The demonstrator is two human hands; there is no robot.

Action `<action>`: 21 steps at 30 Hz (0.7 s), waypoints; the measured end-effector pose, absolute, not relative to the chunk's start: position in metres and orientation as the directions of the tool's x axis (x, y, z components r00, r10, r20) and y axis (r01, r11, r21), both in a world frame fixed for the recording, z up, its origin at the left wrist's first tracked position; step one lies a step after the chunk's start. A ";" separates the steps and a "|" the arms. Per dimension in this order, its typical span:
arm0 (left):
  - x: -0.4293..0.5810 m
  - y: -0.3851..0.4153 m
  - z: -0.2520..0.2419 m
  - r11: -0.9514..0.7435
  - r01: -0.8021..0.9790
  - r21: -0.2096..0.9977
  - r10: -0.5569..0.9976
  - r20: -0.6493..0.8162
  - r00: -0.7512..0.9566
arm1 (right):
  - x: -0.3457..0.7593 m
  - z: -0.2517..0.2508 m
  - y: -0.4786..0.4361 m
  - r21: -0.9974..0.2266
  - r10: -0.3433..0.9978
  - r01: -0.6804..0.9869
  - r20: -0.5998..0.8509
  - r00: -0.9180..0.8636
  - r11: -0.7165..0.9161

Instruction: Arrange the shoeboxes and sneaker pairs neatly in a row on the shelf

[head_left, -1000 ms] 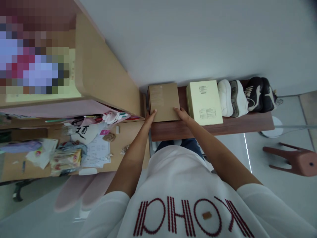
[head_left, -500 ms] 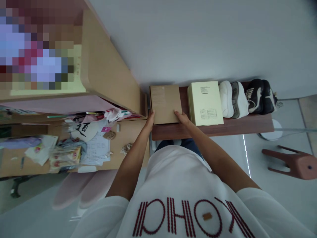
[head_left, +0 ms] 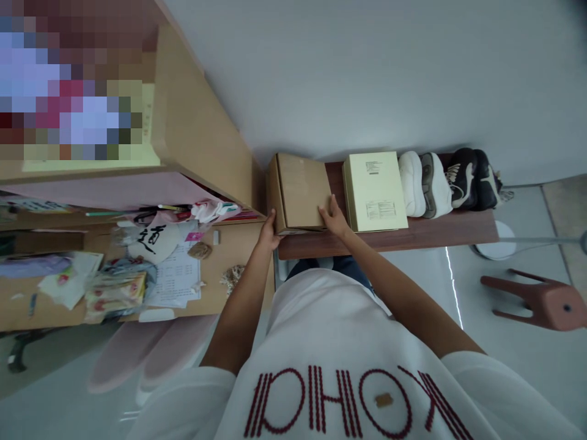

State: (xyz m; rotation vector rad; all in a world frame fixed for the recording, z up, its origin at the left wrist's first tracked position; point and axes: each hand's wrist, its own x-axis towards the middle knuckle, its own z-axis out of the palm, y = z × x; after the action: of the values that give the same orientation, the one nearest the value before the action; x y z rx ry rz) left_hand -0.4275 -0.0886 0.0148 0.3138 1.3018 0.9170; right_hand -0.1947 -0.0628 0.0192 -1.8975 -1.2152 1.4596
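left hand [head_left: 267,227] and right hand [head_left: 334,215] are clasping a closed brown box [head_left: 300,190] at the shelf [head_left: 413,235] end, sitting between a cabinet [head_left: 202,140] and a closed yellow box [head_left: 373,189], shoes [head_left: 447,180] lying beyond.

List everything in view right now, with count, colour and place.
brown box: 1, brown cardboard, left end of the bench, seems tipped, between both hands
yellow box: 1, pale yellow with printed labels, on the bench right of the brown box
white shoes: 2, white, on the bench right of the yellow box
black shoes: 2, black with white marks, right end of the bench
bench: 1, dark brown wood, against the wall
desk: 1, light wood, left of the bench
papers: several, mixed colours, spread on the desk
stool: 1, reddish brown, on its side on the floor at right
left hand: 1, grips the brown box's near left corner
right hand: 1, on the brown box's right edge
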 end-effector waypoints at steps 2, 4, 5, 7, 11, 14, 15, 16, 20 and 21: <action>-0.427 -0.089 0.024 0.626 -0.438 0.645 0.732 -0.680 0.043 | -0.198 0.019 -0.064 -0.773 0.857 0.414 -0.513 0.038 -0.481; -0.426 -0.089 0.032 0.622 -0.472 0.625 0.742 -0.662 0.103 | -0.201 0.019 -0.066 -0.760 0.847 0.422 -0.531 0.034 -0.494; -0.425 -0.089 0.036 0.623 -0.480 0.618 0.745 -0.656 0.122 | -0.202 0.019 -0.067 -0.759 0.844 0.421 -0.536 0.029 -0.497; -0.423 -0.088 0.042 0.626 -0.474 0.619 0.745 -0.655 0.128 | -0.205 0.019 -0.067 -0.769 0.848 0.423 -0.530 -0.001 -0.480; -0.415 -0.087 0.046 0.583 -0.443 0.681 0.768 -0.640 0.028 | -0.215 0.025 -0.067 -0.812 0.868 0.410 -0.489 -0.088 -0.416; -0.408 -0.086 0.049 0.540 -0.407 0.737 0.790 -0.610 -0.056 | -0.221 0.035 -0.067 -0.862 0.877 0.316 -0.458 -0.147 -0.397; -0.407 -0.086 0.050 0.530 -0.392 0.752 0.798 -0.598 -0.068 | -0.223 0.039 -0.068 -0.878 0.878 0.269 -0.448 -0.168 -0.397; -0.406 -0.086 0.052 0.517 -0.377 0.769 0.808 -0.583 -0.081 | -0.223 0.042 -0.070 -0.888 0.877 0.223 -0.444 -0.186 -0.402; -0.402 -0.089 0.054 0.440 -0.336 0.833 0.856 -0.502 -0.125 | -0.226 0.052 -0.079 -0.888 0.860 0.115 -0.460 -0.220 -0.446; -0.401 -0.090 0.054 0.418 -0.329 0.847 0.867 -0.480 -0.134 | -0.226 0.053 -0.081 -0.887 0.861 0.101 -0.462 -0.214 -0.451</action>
State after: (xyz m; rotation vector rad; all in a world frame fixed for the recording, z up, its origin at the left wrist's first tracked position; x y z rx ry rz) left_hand -0.4006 -0.0903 0.0537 0.5387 1.3247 1.1200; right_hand -0.2261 -0.0812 0.0529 -1.4757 -1.1558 1.7226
